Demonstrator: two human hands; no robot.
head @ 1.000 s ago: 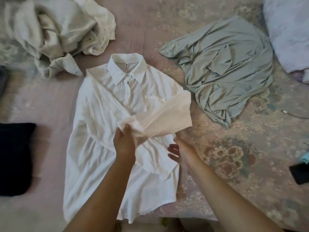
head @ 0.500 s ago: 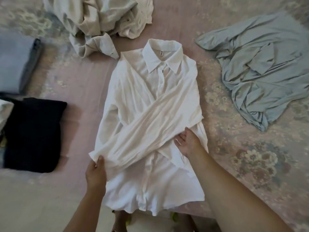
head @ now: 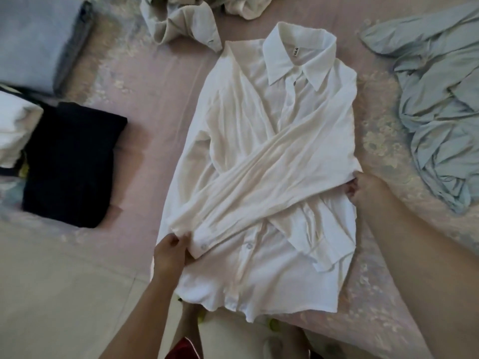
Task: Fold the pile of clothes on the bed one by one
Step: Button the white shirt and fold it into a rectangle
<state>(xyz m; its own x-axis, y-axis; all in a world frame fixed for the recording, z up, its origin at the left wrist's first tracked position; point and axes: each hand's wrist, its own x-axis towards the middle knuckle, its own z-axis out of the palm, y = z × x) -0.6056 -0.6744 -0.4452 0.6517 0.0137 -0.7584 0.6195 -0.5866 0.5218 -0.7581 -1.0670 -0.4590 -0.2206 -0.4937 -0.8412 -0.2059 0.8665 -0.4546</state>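
Two hands, one white shirt being worked. Left hand (head: 169,251) near bottom centre, fingers curled and pinching the buttoned cuff (head: 204,242) of the sleeve laid diagonally across the shirt front. Right hand (head: 364,190) at the shirt's right edge, fingers bunched and gripping the fabric fold there; exact finger layout cannot be told, partly hidden by cloth. White shirt (head: 272,161) lies face up in the middle of the pink floral bed cover (head: 155,99), collar at the far end, hem at the near bed edge, both sleeves crossed over the front. Left side: one folded black garment (head: 72,164), one folded white item (head: 15,130) touching it, one folded grey-blue piece (head: 39,40) further back. Right side: one unfolded pale blue garment (head: 438,104), crumpled. Far top: one crumpled beige garment (head: 181,22), partly cut off by the frame.
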